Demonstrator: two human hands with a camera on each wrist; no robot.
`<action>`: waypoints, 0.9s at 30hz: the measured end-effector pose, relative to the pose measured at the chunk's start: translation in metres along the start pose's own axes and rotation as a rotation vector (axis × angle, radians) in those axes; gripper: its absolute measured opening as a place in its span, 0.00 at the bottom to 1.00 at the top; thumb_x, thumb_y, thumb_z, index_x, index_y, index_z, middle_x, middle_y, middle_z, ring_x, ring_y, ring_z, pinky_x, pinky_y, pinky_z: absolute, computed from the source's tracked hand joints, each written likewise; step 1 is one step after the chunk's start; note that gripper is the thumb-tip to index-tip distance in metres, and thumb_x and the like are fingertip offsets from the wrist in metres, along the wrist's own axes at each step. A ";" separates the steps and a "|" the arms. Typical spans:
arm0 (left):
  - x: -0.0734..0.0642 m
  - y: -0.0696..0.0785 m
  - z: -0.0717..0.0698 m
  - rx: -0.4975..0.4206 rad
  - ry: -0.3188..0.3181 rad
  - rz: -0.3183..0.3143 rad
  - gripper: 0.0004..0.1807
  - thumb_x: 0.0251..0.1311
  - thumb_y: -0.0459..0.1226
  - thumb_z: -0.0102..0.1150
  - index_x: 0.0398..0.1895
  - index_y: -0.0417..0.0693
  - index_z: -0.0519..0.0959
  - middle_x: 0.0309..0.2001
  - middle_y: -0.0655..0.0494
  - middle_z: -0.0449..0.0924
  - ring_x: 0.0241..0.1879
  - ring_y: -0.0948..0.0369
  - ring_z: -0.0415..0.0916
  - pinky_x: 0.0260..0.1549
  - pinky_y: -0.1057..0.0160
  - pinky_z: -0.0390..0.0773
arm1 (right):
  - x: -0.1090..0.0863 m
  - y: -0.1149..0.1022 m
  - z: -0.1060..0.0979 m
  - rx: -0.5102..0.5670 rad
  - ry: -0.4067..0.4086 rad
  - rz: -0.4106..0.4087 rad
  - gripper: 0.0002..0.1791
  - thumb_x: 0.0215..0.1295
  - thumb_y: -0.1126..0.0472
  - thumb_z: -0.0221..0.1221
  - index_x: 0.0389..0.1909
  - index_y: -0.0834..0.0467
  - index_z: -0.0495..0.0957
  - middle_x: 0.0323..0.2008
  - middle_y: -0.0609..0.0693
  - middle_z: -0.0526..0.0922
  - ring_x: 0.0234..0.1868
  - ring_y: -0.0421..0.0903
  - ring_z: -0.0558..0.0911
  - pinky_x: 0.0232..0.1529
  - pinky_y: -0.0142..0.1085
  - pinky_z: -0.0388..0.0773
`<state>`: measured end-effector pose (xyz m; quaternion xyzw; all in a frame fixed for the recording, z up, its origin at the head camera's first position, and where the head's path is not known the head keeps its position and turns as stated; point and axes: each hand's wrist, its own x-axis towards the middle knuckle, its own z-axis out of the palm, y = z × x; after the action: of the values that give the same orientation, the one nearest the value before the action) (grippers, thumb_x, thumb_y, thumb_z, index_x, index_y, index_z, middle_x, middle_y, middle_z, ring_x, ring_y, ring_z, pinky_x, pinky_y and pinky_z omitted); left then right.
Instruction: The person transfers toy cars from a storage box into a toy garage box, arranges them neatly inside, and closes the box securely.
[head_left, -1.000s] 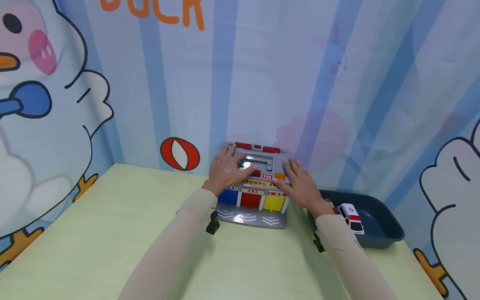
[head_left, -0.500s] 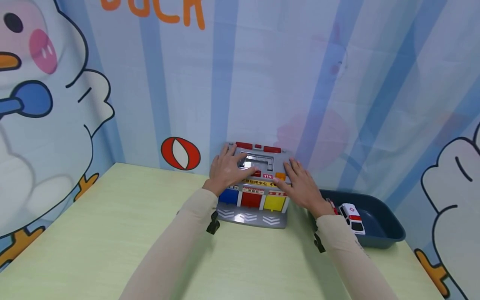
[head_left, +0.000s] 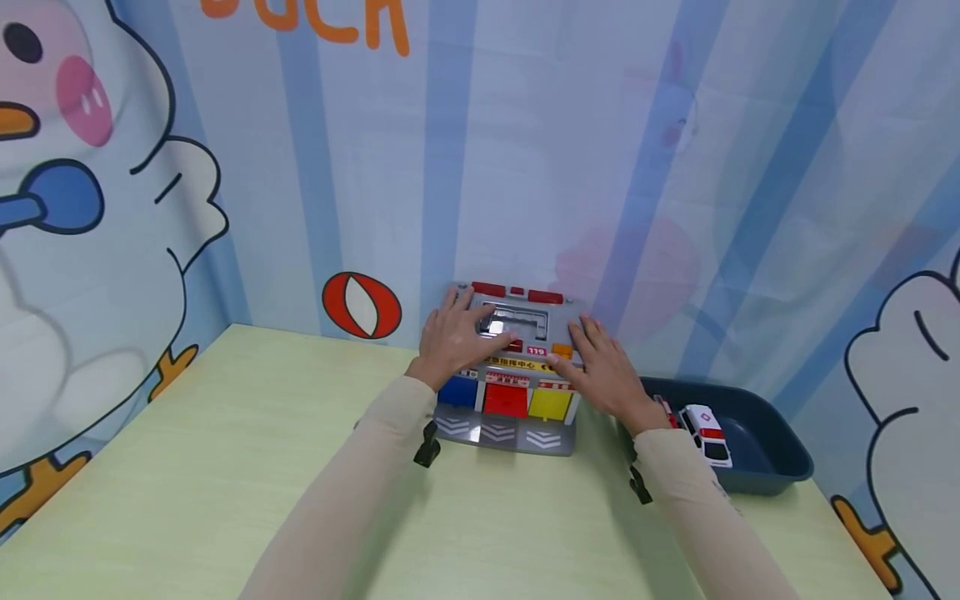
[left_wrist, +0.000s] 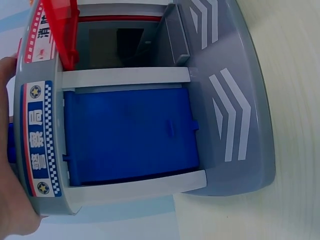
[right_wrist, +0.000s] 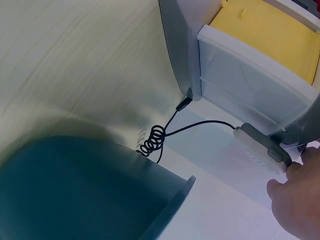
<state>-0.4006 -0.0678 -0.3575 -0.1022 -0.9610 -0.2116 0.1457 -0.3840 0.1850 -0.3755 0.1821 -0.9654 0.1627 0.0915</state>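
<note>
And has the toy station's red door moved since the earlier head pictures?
Yes: the red door has swung outward and up, judged against the blue door beside it, which remains closed.

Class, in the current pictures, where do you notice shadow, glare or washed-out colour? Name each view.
Head: soft shadow on the table beside the right sleeve, glare on the grey ramp; left wrist: dimness inside the bay behind the raised red door; right wrist: the yellow door paler than in the head view.

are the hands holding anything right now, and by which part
Nothing looks gripped: the left hand and right hand rest on opposite sides of the toy garage roof.
</note>
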 end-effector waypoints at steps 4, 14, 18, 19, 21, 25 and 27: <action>-0.001 -0.002 0.000 0.006 0.007 0.021 0.39 0.60 0.68 0.50 0.69 0.60 0.73 0.80 0.47 0.52 0.80 0.45 0.43 0.73 0.37 0.56 | 0.001 0.000 0.001 -0.005 0.001 -0.005 0.49 0.69 0.28 0.42 0.80 0.55 0.46 0.81 0.57 0.41 0.81 0.61 0.40 0.77 0.63 0.40; -0.003 -0.006 0.001 0.073 -0.048 0.083 0.46 0.52 0.71 0.56 0.73 0.62 0.68 0.81 0.46 0.47 0.80 0.42 0.38 0.74 0.37 0.52 | 0.000 0.002 0.000 0.003 -0.001 -0.013 0.48 0.71 0.29 0.42 0.80 0.56 0.45 0.82 0.57 0.40 0.81 0.60 0.40 0.77 0.63 0.39; -0.004 -0.007 0.003 0.086 -0.054 0.086 0.47 0.52 0.71 0.56 0.74 0.62 0.67 0.81 0.46 0.46 0.81 0.43 0.37 0.74 0.37 0.51 | 0.000 0.003 0.001 0.008 0.002 -0.015 0.48 0.71 0.30 0.42 0.80 0.56 0.46 0.82 0.57 0.40 0.81 0.61 0.40 0.77 0.63 0.39; -0.004 -0.008 0.003 0.090 -0.054 0.087 0.47 0.52 0.71 0.56 0.73 0.62 0.67 0.81 0.46 0.46 0.81 0.43 0.37 0.74 0.37 0.51 | 0.000 0.003 0.002 0.009 0.003 -0.015 0.48 0.71 0.30 0.42 0.80 0.56 0.46 0.82 0.57 0.40 0.81 0.61 0.40 0.77 0.63 0.38; -0.004 -0.008 0.004 0.097 -0.054 0.088 0.47 0.52 0.72 0.55 0.73 0.62 0.68 0.81 0.46 0.46 0.81 0.43 0.37 0.74 0.36 0.51 | 0.001 0.003 0.002 0.010 0.004 -0.014 0.48 0.71 0.30 0.43 0.80 0.56 0.46 0.82 0.57 0.40 0.81 0.61 0.40 0.77 0.63 0.39; -0.003 -0.008 0.006 0.136 -0.060 0.105 0.46 0.53 0.73 0.52 0.74 0.64 0.67 0.81 0.49 0.49 0.80 0.41 0.37 0.74 0.35 0.51 | 0.001 0.004 0.003 0.008 0.012 -0.011 0.48 0.71 0.30 0.43 0.80 0.56 0.45 0.81 0.57 0.40 0.81 0.61 0.41 0.77 0.63 0.39; -0.002 -0.008 0.007 0.160 -0.064 0.113 0.45 0.54 0.73 0.50 0.74 0.66 0.66 0.80 0.50 0.51 0.80 0.41 0.37 0.73 0.34 0.51 | 0.001 0.005 0.004 0.011 0.013 -0.011 0.48 0.71 0.30 0.43 0.80 0.56 0.45 0.81 0.57 0.40 0.81 0.61 0.41 0.77 0.64 0.39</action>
<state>-0.4019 -0.0722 -0.3673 -0.1511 -0.9717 -0.1221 0.1343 -0.3875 0.1873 -0.3800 0.1868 -0.9628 0.1687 0.0978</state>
